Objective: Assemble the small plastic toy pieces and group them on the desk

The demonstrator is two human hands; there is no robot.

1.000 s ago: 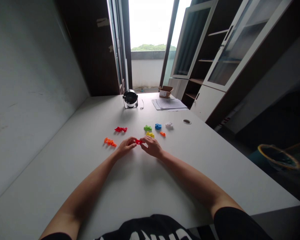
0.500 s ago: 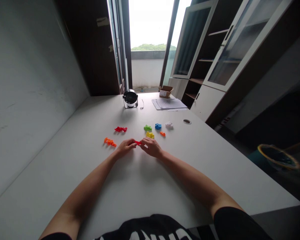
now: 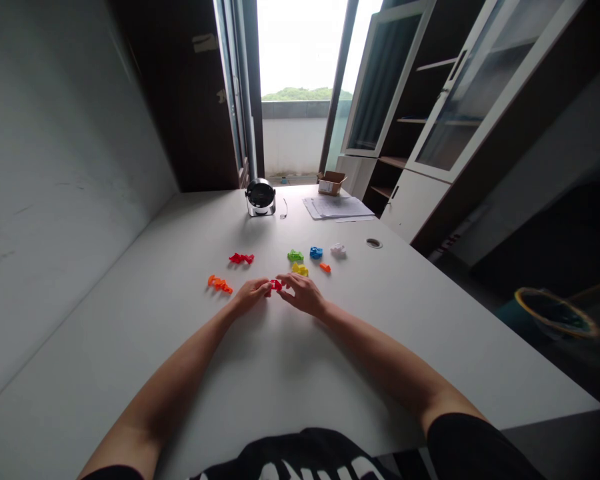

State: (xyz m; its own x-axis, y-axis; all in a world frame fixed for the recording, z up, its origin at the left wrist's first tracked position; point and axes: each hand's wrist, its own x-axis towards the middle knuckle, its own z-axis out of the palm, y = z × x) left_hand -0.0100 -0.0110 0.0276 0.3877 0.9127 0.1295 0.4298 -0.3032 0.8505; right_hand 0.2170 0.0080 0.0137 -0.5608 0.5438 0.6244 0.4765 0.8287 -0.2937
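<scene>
Looks across one white table [image 3: 290, 393] toward one bright opening [image 3: 300, 47] at the far end, with one grey wall [image 3: 55, 180] along the left and two glass-panelled cabinet doors [image 3: 385, 80] on the right. Reaches two forearms [image 3: 190, 367] over the near half of the table, from black sleeves [image 3: 473, 447]. Grips one small red piece [image 3: 276, 285] in the left hand [image 3: 250, 295], thumb and fingers closed on its left end, near the middle of the table. Holds the right hand [image 3: 304, 295] just beside the other end of that piece, thumb and forefinger parted around its edge; cannot tell whether touching it. Counts seven other coloured items or clusters on the table: to the left, one red cluster [image 3: 241, 259] and, nearer, one orange cluster [image 3: 220, 285]; beyond the right hand, one green piece [image 3: 295, 255], one blue piece [image 3: 316, 253], one white piece [image 3: 338, 250], one yellow piece [image 3: 300, 269] and one small orange piece [image 3: 325, 267]. Cannot tell how many parts make up each. Adds, farther back, one round black device [image 3: 261, 195] on a stand, one thin looped cord [image 3: 284, 209], one open cardboard box [image 3: 331, 183] and one spread of papers [image 3: 337, 208]. Shows one round cable hole [image 3: 374, 243] near the right edge, and one yellow-rimmed bin [image 3: 523, 300], blurred, below on the right.
</scene>
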